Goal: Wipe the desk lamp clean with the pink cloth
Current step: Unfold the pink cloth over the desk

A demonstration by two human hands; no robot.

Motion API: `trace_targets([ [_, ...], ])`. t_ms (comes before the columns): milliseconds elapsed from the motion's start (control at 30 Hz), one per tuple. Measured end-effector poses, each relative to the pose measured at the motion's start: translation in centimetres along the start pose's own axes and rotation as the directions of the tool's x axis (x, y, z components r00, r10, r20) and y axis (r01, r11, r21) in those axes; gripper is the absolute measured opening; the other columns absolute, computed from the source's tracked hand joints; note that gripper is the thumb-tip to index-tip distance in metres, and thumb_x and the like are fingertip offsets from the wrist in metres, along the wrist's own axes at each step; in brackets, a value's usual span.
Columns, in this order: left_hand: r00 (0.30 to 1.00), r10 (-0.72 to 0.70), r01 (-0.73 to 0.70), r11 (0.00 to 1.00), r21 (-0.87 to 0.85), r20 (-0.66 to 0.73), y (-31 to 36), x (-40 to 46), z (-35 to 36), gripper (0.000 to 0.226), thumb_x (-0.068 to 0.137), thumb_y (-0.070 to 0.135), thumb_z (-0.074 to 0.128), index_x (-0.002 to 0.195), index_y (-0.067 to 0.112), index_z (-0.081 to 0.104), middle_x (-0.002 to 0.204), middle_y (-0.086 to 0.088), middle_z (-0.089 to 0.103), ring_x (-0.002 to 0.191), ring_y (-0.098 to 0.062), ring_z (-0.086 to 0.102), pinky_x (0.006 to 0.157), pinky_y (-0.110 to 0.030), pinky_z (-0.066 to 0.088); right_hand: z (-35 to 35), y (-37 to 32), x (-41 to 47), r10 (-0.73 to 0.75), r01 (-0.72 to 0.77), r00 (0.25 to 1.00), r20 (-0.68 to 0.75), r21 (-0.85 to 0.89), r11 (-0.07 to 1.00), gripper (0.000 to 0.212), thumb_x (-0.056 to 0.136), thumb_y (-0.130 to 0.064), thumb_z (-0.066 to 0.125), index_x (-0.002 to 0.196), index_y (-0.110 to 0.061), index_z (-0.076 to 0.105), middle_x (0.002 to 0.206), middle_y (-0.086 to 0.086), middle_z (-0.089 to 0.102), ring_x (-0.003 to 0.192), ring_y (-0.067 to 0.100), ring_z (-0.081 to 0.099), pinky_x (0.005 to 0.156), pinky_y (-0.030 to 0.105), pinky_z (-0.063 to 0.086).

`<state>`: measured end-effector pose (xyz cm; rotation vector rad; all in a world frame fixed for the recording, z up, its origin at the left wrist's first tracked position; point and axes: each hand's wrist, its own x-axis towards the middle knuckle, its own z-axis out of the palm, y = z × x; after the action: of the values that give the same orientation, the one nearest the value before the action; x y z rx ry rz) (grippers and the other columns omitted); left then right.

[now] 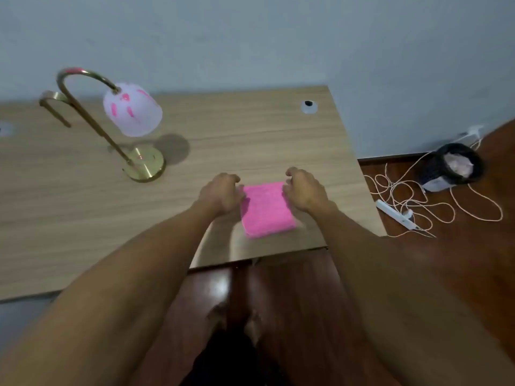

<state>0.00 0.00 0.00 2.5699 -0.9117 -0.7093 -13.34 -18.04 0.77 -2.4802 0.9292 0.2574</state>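
The folded pink cloth (pixel 267 209) lies flat on the desk (pixel 250 140) between the left hand (pixel 223 195) and right hand (pixel 303 192); both have curled fingers touching its edges. The lamp (pixel 111 121) stands far left.

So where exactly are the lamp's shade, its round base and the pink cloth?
lamp shade (pixel 133 110), head view, on the middle of the white shade with pink smears.
lamp base (pixel 147 166), head view, on the brass disc's top.
pink cloth (pixel 267 211), head view, on the cloth's middle, between the hands.
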Motion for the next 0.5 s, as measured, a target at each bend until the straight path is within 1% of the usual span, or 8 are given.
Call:
trace_targets([
  [33, 1.0, 0.011, -0.011, 1.0, -0.012, 0.013, 0.1, 0.3, 0.7, 0.045, 0.095, 0.036, 0.058, 0.13, 0.008, 0.065, 0.133, -0.019, 0.065, 0.121, -0.039, 0.061, 0.098, -0.045, 0.053, 0.7, 0.5, 0.5, 0.004, -0.004, 1.0, -0.009, 0.02, 1.0, 0.046, 0.098, -0.022, 0.058, 0.143, -0.011, 0.054, 0.138, 0.017, 0.062, 0.125, 0.038, 0.061, 0.101, 0.045, 0.052],
  [100, 0.999, 0.039, -0.039, 0.998, -0.041, 0.0, -0.4, 1.2, 2.3, 0.027, 0.089, 0.036, 0.065, 0.098, 0.011, 0.07, 0.108, -0.021, 0.068, 0.103, -0.041, 0.066, 0.079, -0.04, 0.053, 2.0, 1.2, 1.8, 0.027, -0.028, 1.0, 0.006, 0.089, 0.996, 0.048, 0.095, -0.019, 0.061, 0.141, -0.008, 0.055, 0.133, 0.018, 0.063, 0.123, 0.037, 0.061, 0.1, 0.043, 0.053],
  [133, 1.0, 0.014, -0.014, 0.999, -0.035, 0.008, -0.6, 1.4, 3.1, 0.021, 0.086, 0.037, 0.065, 0.08, 0.017, 0.062, 0.095, -0.018, 0.066, 0.093, -0.041, 0.067, 0.07, -0.036, 0.049, 2.6, 1.6, 2.1, 0.053, -0.055, 0.998, 0.023, 0.122, 0.991, 0.048, 0.093, -0.017, 0.063, 0.139, -0.008, 0.056, 0.13, 0.018, 0.064, 0.121, 0.036, 0.062, 0.099, 0.042, 0.053],
  [200, 1.0, 0.004, -0.005, 0.998, -0.055, -0.012, -1.1, 2.2, 4.9, 0.026, 0.085, 0.037, 0.065, 0.071, 0.022, 0.05, 0.09, -0.011, 0.059, 0.083, -0.036, 0.063, 0.067, -0.033, 0.043, 4.1, 2.3, 3.4, 0.1, -0.104, 0.995, 0.03, 0.228, 0.968, 0.043, 0.089, -0.014, 0.066, 0.131, -0.008, 0.058, 0.117, 0.014, 0.065, 0.109, 0.031, 0.062, 0.091, 0.037, 0.052],
  [300, 0.993, -0.022, 0.014, 0.997, -0.073, -0.112, -1.2, 3.0, 6.2, 0.018, 0.092, 0.031, 0.063, 0.084, 0.017, 0.055, 0.105, -0.011, 0.055, 0.083, -0.032, 0.059, 0.077, -0.039, 0.052, 5.3, 2.6, 4.5, 0.183, -0.169, 0.983, 0.006, 0.414, 0.895, 0.03, 0.087, -0.011, 0.075, 0.113, -0.011, 0.059, 0.103, 0.006, 0.06, 0.094, 0.024, 0.058, 0.073, 0.027, 0.042],
  [400, 0.991, -0.047, 0.034, 0.994, -0.104, -0.123, -1.4, 3.8, 6.8, 0.011, 0.092, 0.027, 0.064, 0.091, 0.02, 0.056, 0.113, -0.011, 0.054, 0.087, -0.03, 0.059, 0.083, -0.043, 0.055, 6.2, 2.4, 5.3, 0.213, -0.21, 0.976, 0.044, 0.452, 0.867, 0.026, 0.082, -0.004, 0.081, 0.075, -0.017, 0.059, 0.083, 0.005, 0.063, 0.082, 0.023, 0.059, 0.075, 0.034, 0.053],
  [467, 0.993, -0.053, 0.04, 0.991, -0.129, -0.102, -1.5, 4.1, 7.0, 0.027, 0.093, 0.026, 0.064, 0.12, 0.021, 0.063, 0.122, -0.01, 0.05, 0.1, -0.028, 0.06, 0.094, -0.043, 0.055, 6.2, 2.3, 5.7, 0.181, -0.206, 0.978, 0.098, 0.514, 0.833, 0.033, 0.079, 0.004, 0.077, 0.062, -0.02, 0.061, 0.07, 0.003, 0.063, 0.077, 0.023, 0.061, 0.074, 0.041, 0.059],
  [500, 0.995, -0.056, 0.044, 0.989, -0.143, -0.088, -1.6, 4.2, 7.1, 0.038, 0.094, 0.024, 0.064, 0.132, 0.022, 0.061, 0.124, -0.008, 0.047, 0.105, -0.028, 0.059, 0.098, -0.043, 0.054, 5.9, 2.1, 5.6, 0.157, -0.204, 0.979, 0.133, 0.565, 0.799, 0.032, 0.08, 0.007, 0.074, 0.064, -0.018, 0.063, 0.071, 0.003, 0.063, 0.075, 0.023, 0.061, 0.07, 0.038, 0.058],
])
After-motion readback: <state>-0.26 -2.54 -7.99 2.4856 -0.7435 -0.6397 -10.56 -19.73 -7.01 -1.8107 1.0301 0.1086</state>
